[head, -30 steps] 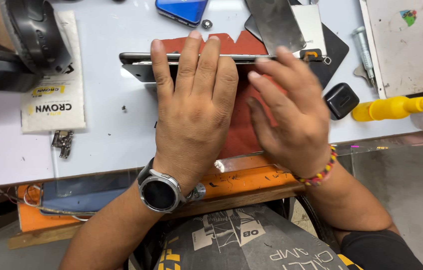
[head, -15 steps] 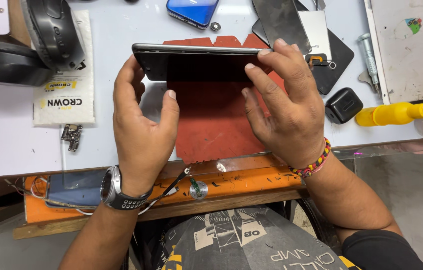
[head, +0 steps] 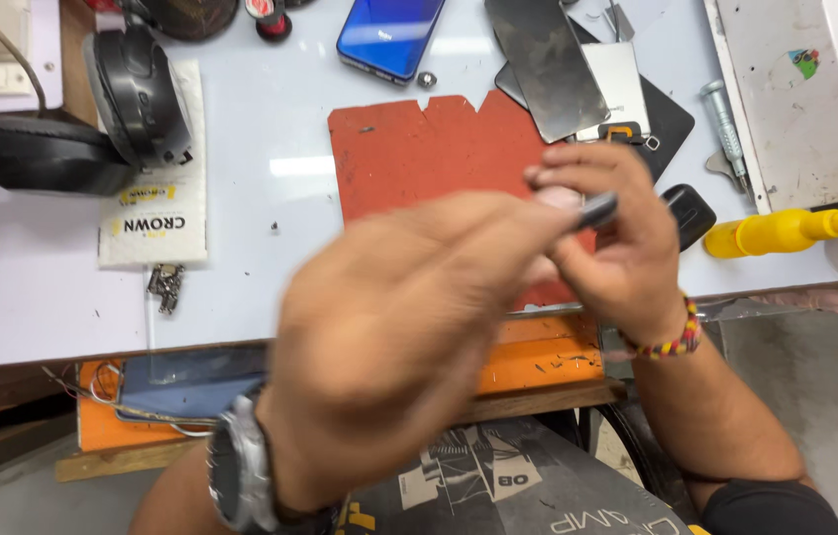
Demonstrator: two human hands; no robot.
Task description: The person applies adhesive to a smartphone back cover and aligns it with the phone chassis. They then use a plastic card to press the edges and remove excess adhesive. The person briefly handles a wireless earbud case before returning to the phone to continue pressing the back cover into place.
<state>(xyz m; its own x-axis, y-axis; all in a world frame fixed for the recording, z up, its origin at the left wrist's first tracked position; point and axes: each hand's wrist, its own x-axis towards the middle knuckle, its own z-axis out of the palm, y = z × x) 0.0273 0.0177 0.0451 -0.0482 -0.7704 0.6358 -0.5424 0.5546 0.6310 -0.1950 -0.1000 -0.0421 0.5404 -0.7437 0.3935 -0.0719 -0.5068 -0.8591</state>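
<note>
Both hands are raised close to the camera above the red mat (head: 409,159). My left hand (head: 409,337) is large and blurred, back toward me, with a wristwatch (head: 241,471) on the wrist. Its fingertips reach a dark slim device (head: 599,210), seen edge-on, and most of the device is hidden behind this hand. My right hand (head: 622,248), with a beaded bracelet on the wrist, pinches the device's visible end between thumb and fingers.
On the white table lie a blue phone (head: 389,35), a dark panel (head: 548,64), a white card (head: 619,84), a small black case (head: 693,213), a yellow bottle (head: 785,233), a screwdriver (head: 726,124), black headphones (head: 132,94) and a white packet (head: 147,213). An orange board (head: 538,357) sits below the table's edge.
The dark device has left the red mat and come up toward the camera in both hands, turning edge-on. My left hand now covers most of it.
</note>
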